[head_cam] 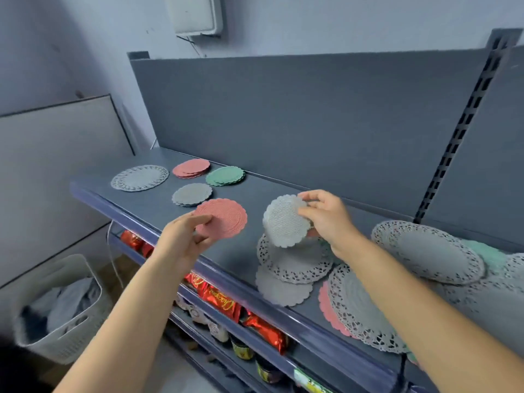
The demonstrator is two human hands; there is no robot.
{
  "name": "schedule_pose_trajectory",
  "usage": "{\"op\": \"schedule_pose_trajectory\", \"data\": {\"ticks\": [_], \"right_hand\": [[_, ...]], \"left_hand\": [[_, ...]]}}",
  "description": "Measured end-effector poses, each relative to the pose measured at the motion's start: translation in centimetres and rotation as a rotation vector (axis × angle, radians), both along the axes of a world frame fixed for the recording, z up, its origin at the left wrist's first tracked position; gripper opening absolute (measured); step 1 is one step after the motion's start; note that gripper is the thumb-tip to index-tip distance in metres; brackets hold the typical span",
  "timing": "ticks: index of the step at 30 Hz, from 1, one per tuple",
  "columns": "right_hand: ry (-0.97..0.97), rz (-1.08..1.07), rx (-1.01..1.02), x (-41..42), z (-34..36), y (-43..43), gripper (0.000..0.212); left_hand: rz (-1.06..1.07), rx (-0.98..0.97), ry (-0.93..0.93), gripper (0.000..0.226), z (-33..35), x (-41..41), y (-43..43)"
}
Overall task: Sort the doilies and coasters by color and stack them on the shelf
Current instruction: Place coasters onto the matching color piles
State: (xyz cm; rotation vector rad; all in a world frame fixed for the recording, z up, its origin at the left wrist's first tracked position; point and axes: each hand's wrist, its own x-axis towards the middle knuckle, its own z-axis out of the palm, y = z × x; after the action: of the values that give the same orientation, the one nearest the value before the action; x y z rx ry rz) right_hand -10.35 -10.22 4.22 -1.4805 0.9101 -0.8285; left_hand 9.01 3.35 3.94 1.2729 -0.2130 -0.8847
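My left hand [185, 236] pinches a pink coaster [225, 218] by its near edge, held just above the grey shelf [235, 259]. My right hand [326, 218] holds a grey coaster [283, 222] tilted up over a mixed pile of white lace doilies [295, 265]. Farther left on the shelf lie sorted stacks: a pink stack [192, 168], a green stack [225, 175], a grey stack [192, 194], and a white lace doily [139, 177].
More lace doilies [425, 251], a pink one [326, 307] and a green one [487, 253] lie jumbled on the right. Red snack packets [224, 302] and jars fill lower shelves. A white basket [56, 304] stands on the floor at left.
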Motion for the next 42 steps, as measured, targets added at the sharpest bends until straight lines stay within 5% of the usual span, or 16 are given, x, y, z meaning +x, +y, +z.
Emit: {"op": "schedule_pose_trajectory", "data": {"ticks": [10,19,25,30,34,39,42], "right_hand": [[0.042,-0.026,0.033,19.4,-0.2,4.0,0.030],[0.062,-0.122,0.029,27.2,-0.6,0.4,0.032],[0.429,-0.049,-0.278,29.2,-2.5,-5.1,0.035],[0.585,0.115,-0.378,29.9,-2.7,-6.6,0.033],[0.587,0.157,-0.300,29.8,-2.6,-6.6,0.028],[0.637,0.158,-0.227,30.1,-1.7,-6.1,0.027],[0.651,0.107,-0.191,30.4,-1.5,-5.3,0.030]], "left_hand": [[0.015,0.059,-0.103,0.026,0.1,20.0,4.2],[-0.131,0.082,-0.326,0.037,0.3,28.4,-5.0],[-0.245,0.045,-0.497,0.039,-0.2,30.6,-13.0],[-0.342,0.147,-0.843,0.036,-0.8,32.7,-17.8],[-0.448,0.478,-1.312,0.040,-1.8,34.2,-19.9],[-0.780,0.441,-1.473,0.046,-1.2,33.9,-21.9],[-1.017,0.471,-1.528,0.081,-1.1,33.6,-22.3]]}}
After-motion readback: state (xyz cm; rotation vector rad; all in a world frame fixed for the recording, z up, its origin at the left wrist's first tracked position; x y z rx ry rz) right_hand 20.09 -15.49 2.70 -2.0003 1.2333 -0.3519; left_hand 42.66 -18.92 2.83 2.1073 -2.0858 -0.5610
